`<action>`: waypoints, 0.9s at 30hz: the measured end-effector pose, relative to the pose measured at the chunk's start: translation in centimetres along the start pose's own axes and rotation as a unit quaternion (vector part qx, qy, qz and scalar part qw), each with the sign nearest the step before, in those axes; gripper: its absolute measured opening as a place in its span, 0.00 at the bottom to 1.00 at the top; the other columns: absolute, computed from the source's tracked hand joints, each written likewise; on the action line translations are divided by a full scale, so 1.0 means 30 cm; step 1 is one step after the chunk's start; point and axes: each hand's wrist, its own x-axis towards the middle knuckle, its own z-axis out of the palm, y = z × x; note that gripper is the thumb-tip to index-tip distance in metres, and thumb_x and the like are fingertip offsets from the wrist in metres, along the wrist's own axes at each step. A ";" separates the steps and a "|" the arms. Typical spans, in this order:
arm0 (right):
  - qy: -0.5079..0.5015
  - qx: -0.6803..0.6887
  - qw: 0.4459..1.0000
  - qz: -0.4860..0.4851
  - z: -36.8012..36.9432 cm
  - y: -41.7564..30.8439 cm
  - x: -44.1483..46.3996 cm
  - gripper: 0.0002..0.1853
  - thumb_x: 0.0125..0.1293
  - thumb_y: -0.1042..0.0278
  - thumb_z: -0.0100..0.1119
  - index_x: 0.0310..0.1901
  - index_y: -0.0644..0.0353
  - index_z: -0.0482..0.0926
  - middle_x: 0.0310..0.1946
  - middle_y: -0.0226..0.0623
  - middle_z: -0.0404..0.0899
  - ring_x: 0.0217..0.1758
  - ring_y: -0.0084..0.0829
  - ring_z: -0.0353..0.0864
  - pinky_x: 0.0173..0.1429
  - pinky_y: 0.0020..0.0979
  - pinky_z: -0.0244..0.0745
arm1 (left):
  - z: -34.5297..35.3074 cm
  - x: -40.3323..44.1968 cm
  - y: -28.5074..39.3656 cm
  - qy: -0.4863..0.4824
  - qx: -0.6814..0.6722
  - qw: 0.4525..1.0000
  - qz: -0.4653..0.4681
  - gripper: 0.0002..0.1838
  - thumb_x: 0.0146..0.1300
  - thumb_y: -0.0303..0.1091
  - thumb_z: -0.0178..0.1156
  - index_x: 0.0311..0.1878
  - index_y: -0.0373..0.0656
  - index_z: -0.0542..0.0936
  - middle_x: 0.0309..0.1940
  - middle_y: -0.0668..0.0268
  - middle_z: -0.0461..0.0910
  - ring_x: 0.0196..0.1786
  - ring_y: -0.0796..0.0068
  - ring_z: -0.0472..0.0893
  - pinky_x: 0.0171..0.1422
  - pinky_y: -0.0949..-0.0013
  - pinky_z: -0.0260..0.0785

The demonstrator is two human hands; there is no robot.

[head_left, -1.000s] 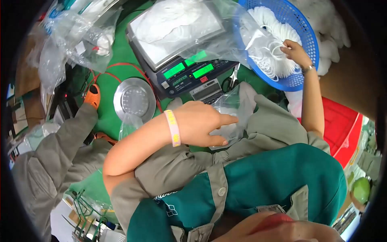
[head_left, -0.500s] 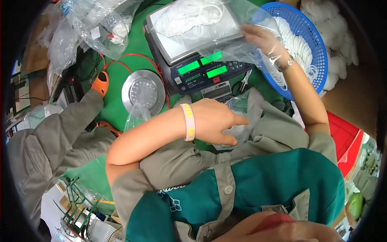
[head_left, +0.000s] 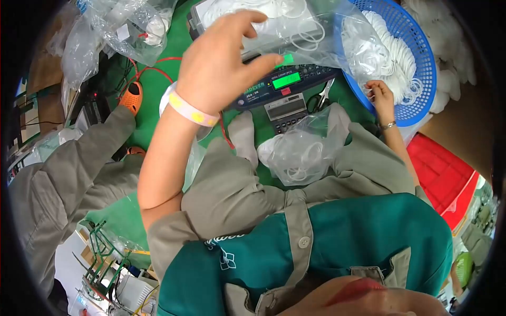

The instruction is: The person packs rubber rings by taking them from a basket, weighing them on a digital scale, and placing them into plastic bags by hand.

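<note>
My left hand (head_left: 224,58), with a pink wristband, hovers over the left part of a digital counting scale (head_left: 316,73), fingers apart and nothing in them. On the scale's pan lies a clear plastic bag (head_left: 329,45) of white cord loops, its mouth spread rightward to a blue basket (head_left: 421,58). White looped cords (head_left: 392,63) are heaped in that basket. At its near rim is my right hand (head_left: 382,100), fingers curled together by the bag's edge and the cords; what they grip is hidden. Another clear bag with white loops (head_left: 303,158) lies between my legs.
A calculator (head_left: 285,109) and scissors (head_left: 320,97) lie before the scale. Crumpled plastic bags (head_left: 126,31) are at upper left, with a red cable (head_left: 158,69) nearby. A red crate (head_left: 440,168) stands at right. Another person's leg (head_left: 79,152) and orange shoe (head_left: 132,98) are at left.
My left hand has risen from above my lap to over the scale. My right hand has left the bag's upper part and come down to the basket's near rim. The lap-side bag is now uncovered.
</note>
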 end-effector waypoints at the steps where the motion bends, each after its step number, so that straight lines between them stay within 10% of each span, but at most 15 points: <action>1: -0.002 0.026 0.999 -0.023 0.011 0.039 -0.012 0.09 0.61 0.75 0.45 0.36 0.63 0.77 0.29 0.28 0.78 0.27 0.16 0.71 0.32 0.18 0.67 | -0.006 0.007 0.010 0.010 -0.012 1.000 0.000 0.29 0.42 0.40 0.68 0.49 0.42 0.72 0.37 0.65 0.73 0.34 0.70 0.72 0.38 0.69 0.66; 27: 0.030 0.040 0.998 -0.037 0.021 0.078 -0.019 0.08 0.61 0.76 0.46 0.35 0.61 0.78 0.29 0.27 0.78 0.28 0.15 0.71 0.34 0.17 0.68 | 0.010 0.073 0.075 -0.064 -0.061 0.994 -0.058 0.37 0.40 0.40 0.70 0.53 0.35 0.64 0.43 0.54 0.67 0.39 0.64 0.71 0.43 0.68 0.67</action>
